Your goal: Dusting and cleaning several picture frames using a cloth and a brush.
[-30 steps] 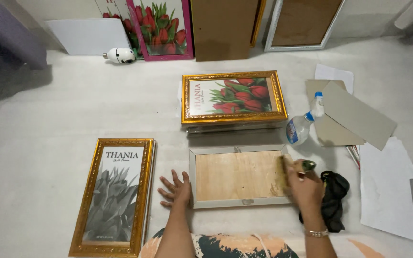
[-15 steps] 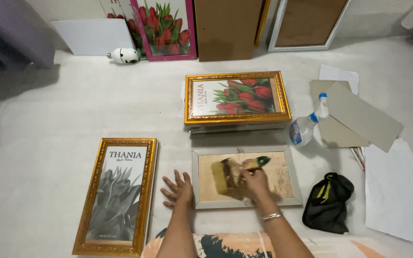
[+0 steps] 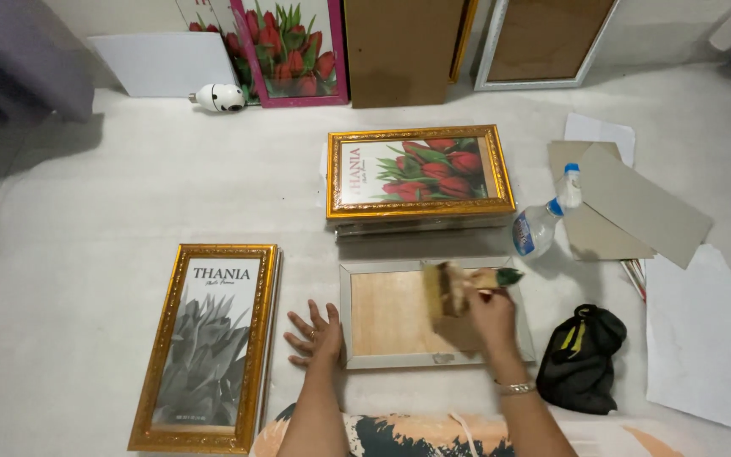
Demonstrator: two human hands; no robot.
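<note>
A gold frame (image 3: 206, 347) with a grey leaf print lies flat at the left on the floor (image 3: 112, 203). Next, the left hand (image 3: 315, 334) rests with fingers spread, flat on the floor against the silver frame's (image 3: 433, 360) left edge, likely bracing it. That frame lies face down, its wooden backing up. The right hand (image 3: 488, 309) is closed around a brush (image 3: 454, 286), bristles on the backing. A spray bottle (image 3: 543, 222) and black bag (image 3: 581, 355) lie to the right.

L hand (image 3: 315, 332) flat, fingers spread; R hand (image 3: 488, 309) clenched.
</note>
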